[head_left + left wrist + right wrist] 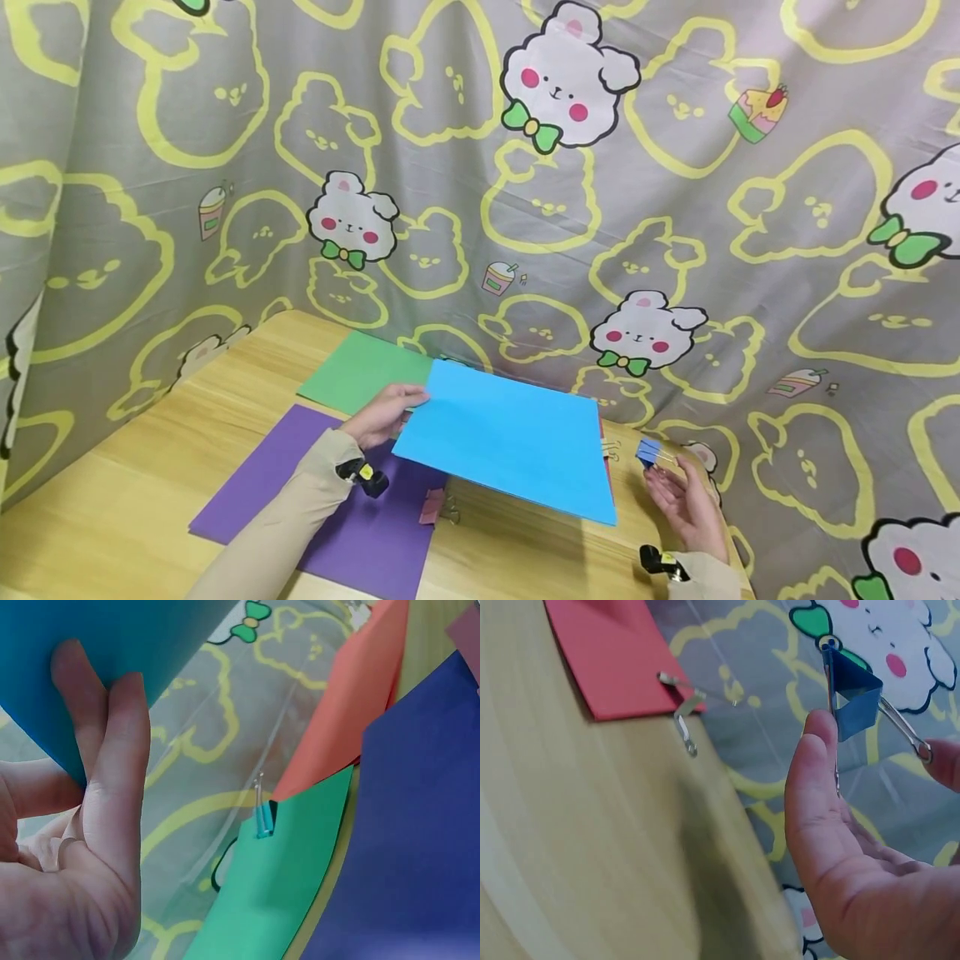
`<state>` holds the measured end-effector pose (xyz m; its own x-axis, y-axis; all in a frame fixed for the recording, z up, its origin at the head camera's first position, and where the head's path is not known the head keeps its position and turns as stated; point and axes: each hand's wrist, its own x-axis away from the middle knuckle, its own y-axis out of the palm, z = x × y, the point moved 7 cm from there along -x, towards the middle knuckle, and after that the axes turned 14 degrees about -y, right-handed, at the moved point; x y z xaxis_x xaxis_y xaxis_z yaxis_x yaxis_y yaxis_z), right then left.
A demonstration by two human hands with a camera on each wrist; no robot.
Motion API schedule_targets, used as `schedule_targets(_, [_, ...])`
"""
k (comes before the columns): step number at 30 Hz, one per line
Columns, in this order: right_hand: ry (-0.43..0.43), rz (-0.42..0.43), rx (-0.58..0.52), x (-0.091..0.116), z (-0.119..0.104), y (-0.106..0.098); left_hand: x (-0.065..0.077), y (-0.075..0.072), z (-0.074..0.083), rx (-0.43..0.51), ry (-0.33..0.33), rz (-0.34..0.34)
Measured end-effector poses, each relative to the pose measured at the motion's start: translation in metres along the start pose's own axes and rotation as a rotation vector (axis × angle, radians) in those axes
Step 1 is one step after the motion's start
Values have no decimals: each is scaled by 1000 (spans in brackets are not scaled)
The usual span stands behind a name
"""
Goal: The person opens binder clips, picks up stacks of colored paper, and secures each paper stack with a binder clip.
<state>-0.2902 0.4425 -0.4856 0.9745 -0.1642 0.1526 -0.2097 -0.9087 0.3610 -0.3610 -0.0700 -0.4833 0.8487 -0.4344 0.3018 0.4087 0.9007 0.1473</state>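
Note:
In the head view, a stack of blue paper (510, 442) is held tilted above the table, its left edge pinched by my left hand (384, 419). The left wrist view has fingers along one face of the blue paper (120, 637) and the thumb on the other side. To the right, apart from the paper, my right hand (686, 504) holds a blue binder clip (649, 452). Seen from the right wrist, the blue binder clip (859, 712) has its wire handles between fingers and thumb, spread wide.
Purple paper (360, 533) with a pink binder clip (431, 506) lies on the wooden table (112, 492). Behind it is green paper (367, 371) with a teal binder clip (264, 821). Red paper (622, 660) with a pale binder clip (688, 705) lies near the patterned curtain (450, 167).

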Motion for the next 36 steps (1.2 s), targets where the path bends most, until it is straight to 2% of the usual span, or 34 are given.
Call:
schedule_targets(4, [-11, -31, 6, 1, 1, 10, 4, -9, -1, 10, 25, 2])
schedule_targets(7, [-17, -14, 26, 2, 0, 17, 6, -15, 1, 34, 42, 12])
schedule_targets(12, [-33, -21, 37, 4, -2, 25, 8, -23, 3, 43, 52, 59])
schedule_targets(17, [-53, -47, 12, 5, -5, 31, 6, -29, 3, 37, 56, 99])
schedule_targets(23, [-59, -65, -43, 6, -11, 36, 5, -33, 5, 67, 82, 91])
schedule_targets(30, [-95, -28, -63, 8, -22, 40, 5, -32, 6, 48, 88, 65])
schedule_targets(36, [-116, 26, -73, 9, -15, 42, 6, -38, 4, 42, 97, 75])
